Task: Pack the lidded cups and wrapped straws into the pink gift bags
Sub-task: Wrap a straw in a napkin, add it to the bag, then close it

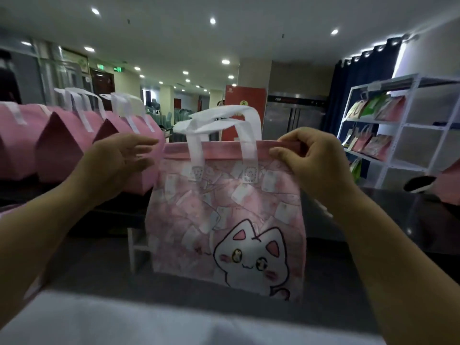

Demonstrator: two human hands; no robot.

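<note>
A pink gift bag (224, 215) with a white cat print and white handles stands upright in front of me on the dark table. My right hand (311, 158) pinches the bag's top rim at its right corner. Just left of the bag's top left corner hovers my left hand (119, 158), fingers straight and spread, touching nothing that I can make out. The bag's mouth looks closed flat. No cups or straws show in this view.
A row of pink gift bags (64, 145) with white handles lines the table at the left. At the right stands a white shelf unit (398, 125) holding more bags. A black-and-white object (419, 184) lies at the right edge.
</note>
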